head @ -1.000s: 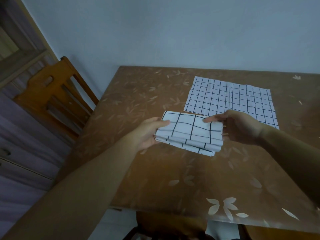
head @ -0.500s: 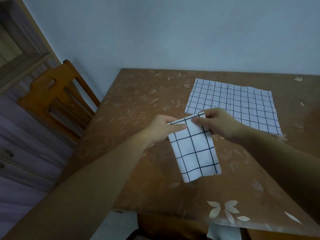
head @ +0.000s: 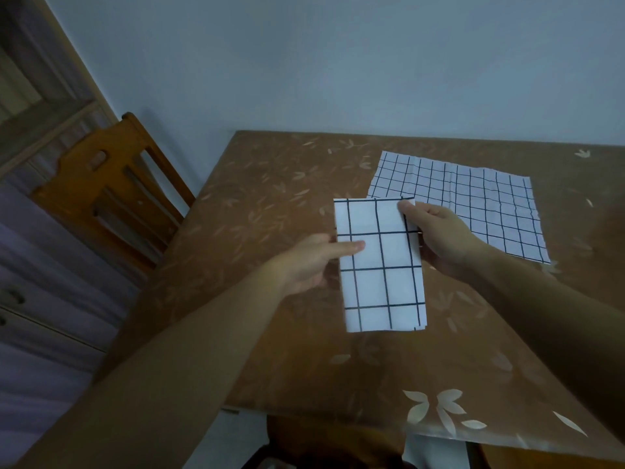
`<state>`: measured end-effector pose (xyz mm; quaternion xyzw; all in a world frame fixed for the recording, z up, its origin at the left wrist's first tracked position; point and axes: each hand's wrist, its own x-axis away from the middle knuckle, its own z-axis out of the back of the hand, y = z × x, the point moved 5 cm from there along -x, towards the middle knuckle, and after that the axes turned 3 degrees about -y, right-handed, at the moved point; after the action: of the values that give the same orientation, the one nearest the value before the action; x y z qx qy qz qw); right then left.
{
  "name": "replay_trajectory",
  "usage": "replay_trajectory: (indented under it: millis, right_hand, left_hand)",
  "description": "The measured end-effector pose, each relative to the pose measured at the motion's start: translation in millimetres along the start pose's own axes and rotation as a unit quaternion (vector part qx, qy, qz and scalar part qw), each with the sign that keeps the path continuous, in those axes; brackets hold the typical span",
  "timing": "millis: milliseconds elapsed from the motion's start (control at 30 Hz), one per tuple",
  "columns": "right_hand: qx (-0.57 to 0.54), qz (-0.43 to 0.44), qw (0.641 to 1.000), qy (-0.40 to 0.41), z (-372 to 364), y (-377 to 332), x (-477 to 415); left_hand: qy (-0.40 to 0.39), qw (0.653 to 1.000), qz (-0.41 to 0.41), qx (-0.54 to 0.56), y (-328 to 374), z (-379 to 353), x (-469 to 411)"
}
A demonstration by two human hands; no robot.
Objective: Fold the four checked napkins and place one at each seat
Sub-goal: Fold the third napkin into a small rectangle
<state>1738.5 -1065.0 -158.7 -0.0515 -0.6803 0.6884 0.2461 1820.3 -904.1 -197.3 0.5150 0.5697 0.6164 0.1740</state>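
Two napkins in sight: one folded napkin (head: pixel 382 265) pinched in the grip of both left hand (head: pixel 309 262) and right hand (head: pixel 439 235) above the desk (head: pixel 270 204), another flat napkin (head: pixel 480 204) unfolded beyond, none visibly placed.

Single view, head-worn, wide-angle. Looks forward and down across table (head: pixel 277 231) from its near edge, toward wall (head: pixel 338 62) at 12 o'clock. Close range: both forearms enter from bottom, left hand (head: pixel 313 262) and right hand (head: pixel 439 235) near centre. Chair (head: pixel 111 184) at 9 o'clock, cabinet (head: pixel 37 96) at 10 o'clock. Edges bowed by lens. No second view, so no shared area.
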Motion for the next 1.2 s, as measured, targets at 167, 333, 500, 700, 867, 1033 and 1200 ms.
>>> replay_trajectory:
  millis: [167,333,500,700,867,1033,1200]
  right_hand:
    - [-0.046,-0.002,0.998,0.041,4.8,-3.3,-2.8]
    - [-0.054,-0.005,0.997,0.046,10.0,-9.8,-2.5]
    - [0.11,-0.069,0.984,-0.123,1.7,7.2,13.9]
    - [0.142,-0.039,0.981,-0.122,3.0,13.8,12.4]
    - [0.134,-0.088,0.969,-0.188,-5.1,20.4,18.9]
    - [-0.014,-0.062,0.995,-0.073,-5.4,13.8,8.7]
    - [-0.083,-0.061,0.994,0.023,-0.5,15.8,-1.0]
  left_hand:
    - [-0.064,0.994,0.047,-0.071,-12.5,-9.3,1.9]
    - [-0.052,0.993,0.026,-0.098,-16.3,-3.7,-1.5]
    - [0.064,0.994,-0.029,-0.084,-11.2,14.7,-6.7]
    - [0.065,0.996,-0.021,0.064,-11.0,8.6,-6.2]
    - [0.089,0.991,-0.046,0.085,-9.5,11.8,-8.1]
    - [0.035,0.999,-0.019,0.03,-11.1,1.8,0.3]
    - [-0.024,0.998,0.039,-0.043,-26.6,-7.2,10.6]
